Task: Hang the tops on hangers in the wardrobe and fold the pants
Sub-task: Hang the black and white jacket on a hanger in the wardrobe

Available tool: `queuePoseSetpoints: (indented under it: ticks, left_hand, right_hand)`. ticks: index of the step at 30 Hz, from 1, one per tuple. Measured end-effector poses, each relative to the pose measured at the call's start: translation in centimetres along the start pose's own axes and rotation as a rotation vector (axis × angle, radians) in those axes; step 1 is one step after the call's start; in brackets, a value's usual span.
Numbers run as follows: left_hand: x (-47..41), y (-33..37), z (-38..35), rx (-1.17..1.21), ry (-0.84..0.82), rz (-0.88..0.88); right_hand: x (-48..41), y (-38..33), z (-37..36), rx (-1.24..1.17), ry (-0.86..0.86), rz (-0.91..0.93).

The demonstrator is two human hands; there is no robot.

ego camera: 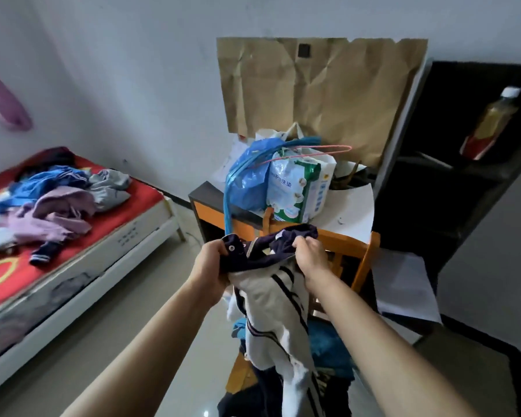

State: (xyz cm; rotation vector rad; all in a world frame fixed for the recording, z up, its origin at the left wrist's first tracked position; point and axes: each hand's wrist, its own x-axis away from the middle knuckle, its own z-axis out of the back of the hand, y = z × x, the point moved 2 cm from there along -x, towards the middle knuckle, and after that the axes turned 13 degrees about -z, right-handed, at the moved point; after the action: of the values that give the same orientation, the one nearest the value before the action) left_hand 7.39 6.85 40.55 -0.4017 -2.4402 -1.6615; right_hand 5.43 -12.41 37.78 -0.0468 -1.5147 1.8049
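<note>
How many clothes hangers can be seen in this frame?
2: a blue hanger and a thin pink hanger, both on the bags on the desk. Others may be hidden under clothes.

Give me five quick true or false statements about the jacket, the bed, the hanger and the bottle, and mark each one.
1. Both the left hand and the right hand grip the jacket at its dark collar. True.
2. The bed has a green cover. False: the cover is red.
3. A pile of clothes lies on the bed. True.
4. The pink hanger is already inside the jacket. False: it lies atop the bags on the desk.
5. The bottle stands on the floor. False: it sits in the dark shelf at the right.
</note>
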Motion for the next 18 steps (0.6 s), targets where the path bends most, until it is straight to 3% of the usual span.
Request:
queuePoseSetpoints:
  ticks: [2, 5, 8, 12, 16, 18]
  left_hand:
    - [1.4, -0.9, 3.5, -0.177, 0.154, 0.004]
    - [4.6, -1.6, 8.5, -0.479, 0.240, 0.046]
    - [8.3, -1.0, 13.0, -0.493, 0.340, 0.015]
    - [12.7, 1.4, 18.9, -0.683, 0.458, -0.085]
    - [16.8, 1.2, 23.5, -0.860, 0.311, 0.087]
    - [19.3, 1.5, 26.9, -0.875, 0.402, 0.063]
  right_hand:
    - [1.1, -0.8, -1.1, -0.063, -0.092, 0.078]
    - [3.9, -1.2, -3.9, -0.126, -0.390, 0.178]
    - [7.9, -1.6, -7.4, 0.060, -0.646, 0.240]
    - [14.9, -2.9, -12.9, 0.078, -1.002, 0.192]
    - [21.1, -5.2, -17.8, 0.017, -1.136, 0.217]
    - [24.2, -5.8, -20.9, 0.101, -1.183, 0.269]
